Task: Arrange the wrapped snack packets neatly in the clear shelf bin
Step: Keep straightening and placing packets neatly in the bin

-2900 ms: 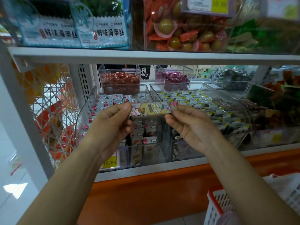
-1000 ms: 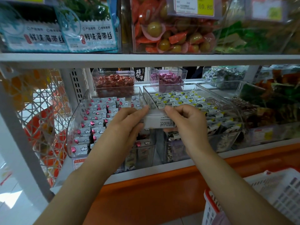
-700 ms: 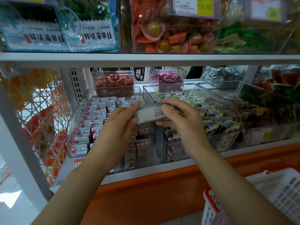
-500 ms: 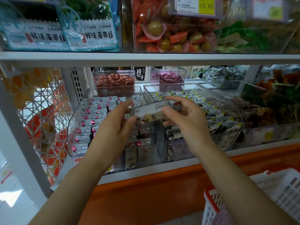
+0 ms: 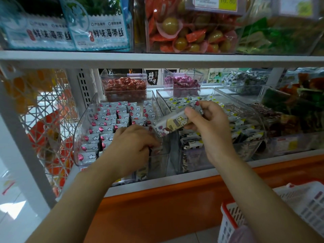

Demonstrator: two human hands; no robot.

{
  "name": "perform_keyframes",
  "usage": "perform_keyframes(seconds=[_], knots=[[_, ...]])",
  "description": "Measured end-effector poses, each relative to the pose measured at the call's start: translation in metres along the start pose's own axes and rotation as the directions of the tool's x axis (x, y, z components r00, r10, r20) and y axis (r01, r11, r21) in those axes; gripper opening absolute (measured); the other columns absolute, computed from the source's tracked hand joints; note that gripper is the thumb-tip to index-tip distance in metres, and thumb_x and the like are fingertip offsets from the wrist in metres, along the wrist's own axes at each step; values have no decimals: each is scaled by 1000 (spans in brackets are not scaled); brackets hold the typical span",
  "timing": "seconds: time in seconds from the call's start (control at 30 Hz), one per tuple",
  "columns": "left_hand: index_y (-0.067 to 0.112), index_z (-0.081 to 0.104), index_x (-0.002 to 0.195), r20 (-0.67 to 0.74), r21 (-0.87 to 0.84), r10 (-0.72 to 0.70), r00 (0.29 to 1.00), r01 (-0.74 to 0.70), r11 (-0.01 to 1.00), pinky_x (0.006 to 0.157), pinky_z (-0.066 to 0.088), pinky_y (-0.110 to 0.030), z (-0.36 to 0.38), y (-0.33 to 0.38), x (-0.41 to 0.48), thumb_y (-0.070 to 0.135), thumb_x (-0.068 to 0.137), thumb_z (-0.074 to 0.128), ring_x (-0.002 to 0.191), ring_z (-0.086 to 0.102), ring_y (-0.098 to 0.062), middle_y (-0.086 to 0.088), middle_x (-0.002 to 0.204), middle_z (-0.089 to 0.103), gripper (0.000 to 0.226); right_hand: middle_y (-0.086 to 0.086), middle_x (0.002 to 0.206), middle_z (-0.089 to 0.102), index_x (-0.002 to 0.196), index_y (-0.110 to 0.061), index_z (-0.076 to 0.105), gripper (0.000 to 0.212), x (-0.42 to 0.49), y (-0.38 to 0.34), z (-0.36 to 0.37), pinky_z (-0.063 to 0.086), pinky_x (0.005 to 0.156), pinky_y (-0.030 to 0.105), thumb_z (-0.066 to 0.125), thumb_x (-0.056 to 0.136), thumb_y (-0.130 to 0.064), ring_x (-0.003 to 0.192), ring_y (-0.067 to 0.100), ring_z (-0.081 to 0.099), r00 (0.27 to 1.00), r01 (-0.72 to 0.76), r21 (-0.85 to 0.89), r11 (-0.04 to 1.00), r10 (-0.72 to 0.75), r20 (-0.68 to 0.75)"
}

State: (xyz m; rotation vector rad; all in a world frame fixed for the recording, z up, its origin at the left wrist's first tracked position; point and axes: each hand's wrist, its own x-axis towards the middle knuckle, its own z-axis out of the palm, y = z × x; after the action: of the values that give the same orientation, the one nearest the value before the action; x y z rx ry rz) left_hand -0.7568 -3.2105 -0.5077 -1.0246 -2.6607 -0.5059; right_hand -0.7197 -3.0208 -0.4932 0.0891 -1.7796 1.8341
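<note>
Right now, my right grip [image 5: 208,123] pinches one wrapped snack packet [image 5: 172,122] by its right end, thumb on top. The packet hangs tilted in the air, its free end just above the front right corner of the clear shelf bin [image 5: 84,123]. My left grip [image 5: 133,142] reaches into that corner with fingers curled down among the packets; I cannot tell whether it holds one. Rows of matching packets [image 5: 105,118] already lie flat in neat columns across the rest of the bin. I judge the packet to be light, with thin, glossy film that could slip, and a filling that may crush, so a gentle pinch across the flat middle or on a sealed end seems safest. The bin sits on a white shop shelf [image 5: 157,183], touching a second clear bin [image 5: 254,116] of yellow-marked packets on its right. Another shelf [image 5: 157,58] hangs close overhead, so room to lift is limited. A red and white basket [image 5: 228,223] stands below, to the right.
</note>
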Motion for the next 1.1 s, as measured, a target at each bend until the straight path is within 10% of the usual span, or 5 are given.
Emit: perform_keyframes(seconds=[0.33,0.63,0.83,0.93,1.1], knots=[[19,68,113,50,-173,-45,998,53,984,101,35,-53,-1,-22,16,-10,85,45,117,49,-25,1,118,64,46,-11,83,55,91,-22,56,19,-9,0,9,42,65,7,70,81,-15,73,-2,54,910,356,-405,842,-215,354],[14,69,113,5,-229,25,1000,-23,973,101,38,-52,-1,-19,15,-20,79,43,120,52,-22,2,124,62,54,-14,83,68,78,-26,74,20,-12,8,21,12,105,37,63,84,-41,120,17,40,730,680,-702,212,-95,677],[10,69,109,-131,-272,-115,985,76,959,84,30,6,-15,-17,8,-19,79,41,109,50,-7,6,115,58,50,-7,92,69,89,-20,75,22,-2,0,18,24,99,27,54,85,-12,114,14,43,768,606,-672,427,-94,633],[11,72,100,-147,-281,-129,981,84,956,80,37,-5,-17,-14,5,-16,80,44,100,53,-13,1,105,61,44,-11,91,61,98,-20,73,22,14,-7,25,29,83,26,59,85,-11,107,14,42,820,541,-689,483,-118,560],[17,73,101,-99,-228,-66,993,42,973,97,38,-42,-14,-13,2,-14,80,44,105,50,-26,-7,107,61,48,0,103,59,90,-21,72,18,29,-2,44,28,87,33,68,80,-35,120,19,40,711,662,-720,208,130,691]])
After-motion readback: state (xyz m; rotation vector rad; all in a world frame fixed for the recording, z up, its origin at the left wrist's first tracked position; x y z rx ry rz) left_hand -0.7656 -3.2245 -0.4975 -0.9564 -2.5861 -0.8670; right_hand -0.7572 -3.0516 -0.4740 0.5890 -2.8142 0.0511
